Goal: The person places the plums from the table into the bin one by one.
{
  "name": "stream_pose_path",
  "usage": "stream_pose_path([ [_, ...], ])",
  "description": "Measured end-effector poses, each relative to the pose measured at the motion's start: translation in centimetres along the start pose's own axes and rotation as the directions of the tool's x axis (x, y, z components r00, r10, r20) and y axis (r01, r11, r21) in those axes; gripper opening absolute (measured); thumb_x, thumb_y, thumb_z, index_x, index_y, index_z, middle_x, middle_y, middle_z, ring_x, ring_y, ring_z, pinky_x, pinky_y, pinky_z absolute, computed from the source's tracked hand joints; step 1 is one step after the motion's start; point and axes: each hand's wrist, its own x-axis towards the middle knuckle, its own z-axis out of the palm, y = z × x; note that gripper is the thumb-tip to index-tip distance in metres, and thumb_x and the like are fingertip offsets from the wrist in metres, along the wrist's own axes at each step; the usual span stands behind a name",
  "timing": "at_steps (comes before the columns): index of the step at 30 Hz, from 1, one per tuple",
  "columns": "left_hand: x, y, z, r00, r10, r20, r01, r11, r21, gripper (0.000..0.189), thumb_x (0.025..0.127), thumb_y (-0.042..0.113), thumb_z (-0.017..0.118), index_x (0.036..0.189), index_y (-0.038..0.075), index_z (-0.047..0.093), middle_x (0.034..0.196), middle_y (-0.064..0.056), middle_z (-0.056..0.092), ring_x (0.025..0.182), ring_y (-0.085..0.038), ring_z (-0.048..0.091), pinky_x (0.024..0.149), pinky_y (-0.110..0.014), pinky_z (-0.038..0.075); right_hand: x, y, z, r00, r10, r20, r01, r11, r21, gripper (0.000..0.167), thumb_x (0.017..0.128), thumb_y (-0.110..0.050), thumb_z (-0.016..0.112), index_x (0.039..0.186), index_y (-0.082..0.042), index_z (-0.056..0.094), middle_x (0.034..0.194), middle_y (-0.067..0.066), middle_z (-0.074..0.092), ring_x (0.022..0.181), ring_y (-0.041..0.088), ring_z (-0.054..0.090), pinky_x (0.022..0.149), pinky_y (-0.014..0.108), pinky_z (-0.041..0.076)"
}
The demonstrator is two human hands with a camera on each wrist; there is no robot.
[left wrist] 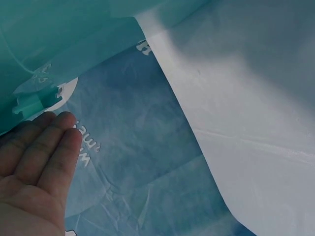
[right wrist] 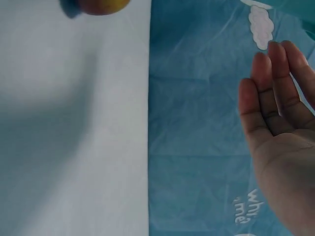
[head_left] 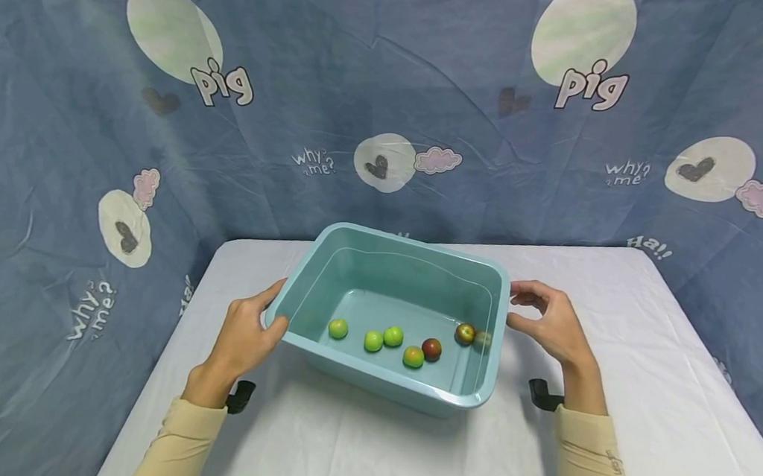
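A teal plastic basin [head_left: 375,406] sits at a slant over the white cloth. On its floor are several small round fruits, some green [head_left: 338,329], others dark red [head_left: 432,349]. My left hand [head_left: 242,335] holds the basin's left end, thumb over the rim and fingers outside below it. In the left wrist view, those fingers [left wrist: 47,152] lie nearly straight by a lug on the basin. My right hand [head_left: 552,326] is at the right end, fingertips and thumb tip at the outer wall; contact cannot be told. Its fingers [right wrist: 268,98] look loosely straight.
White cloth [head_left: 617,324] covers the table. Blue printed fabric [head_left: 381,66] hangs behind and at both sides. Black wrist mounts [head_left: 544,395] stick out by both forearms. A yellow-red round object [right wrist: 104,5] is cut off by the right wrist view's top edge.
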Motion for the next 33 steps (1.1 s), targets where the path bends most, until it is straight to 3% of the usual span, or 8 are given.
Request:
stream_pose_path([
  [5,0.0,-0.1,0.1,1.000,-0.002,0.001,0.002,1.000,-0.003,0.057,0.079,0.001,0.058,0.134,-0.013,0.060,0.122,-0.027,0.067,0.104,-0.034,0.068,0.082,-0.055,0.054,-0.1,0.8,0.3,0.998,0.068,0.018,-0.066,0.995,-0.069,0.045,0.081,-0.008,0.082,0.121,0.003,0.068,0.114,0.015,0.068,0.104,0.032,0.063,0.093,0.031,0.047],
  [14,-0.1,-0.2,0.1,1.000,0.006,0.006,-0.006,1.000,-0.006,0.057,0.079,0.001,0.059,0.134,-0.012,0.060,0.122,-0.026,0.067,0.103,-0.033,0.069,0.082,-0.054,0.054,-0.2,1.2,0.8,0.993,0.112,0.037,-0.108,0.989,-0.103,0.048,0.080,-0.012,0.083,0.123,0.004,0.068,0.110,0.017,0.068,0.103,0.035,0.064,0.097,0.057,0.045],
  [26,0.0,-0.1,0.0,1.000,-0.003,0.000,0.003,1.000,-0.003,0.057,0.078,0.001,0.059,0.134,-0.011,0.061,0.121,-0.026,0.068,0.104,-0.034,0.068,0.083,-0.056,0.054,-0.2,2.8,1.3,0.983,0.171,0.073,-0.162,0.980,-0.112,0.051,0.077,-0.014,0.082,0.123,0.004,0.068,0.111,0.017,0.069,0.104,0.036,0.064,0.097,0.055,0.045],
  [33,0.0,0.0,-0.1,1.000,0.009,-0.001,-0.009,1.000,0.005,0.057,0.078,0.001,0.059,0.133,-0.012,0.061,0.120,-0.026,0.068,0.101,-0.032,0.069,0.081,-0.054,0.054,-0.5,3.5,1.6,0.974,0.203,0.102,-0.189,0.973,-0.133,0.051,0.077,-0.014,0.084,0.122,0.005,0.069,0.109,0.015,0.071,0.100,0.030,0.065,0.095,0.051,0.047],
])
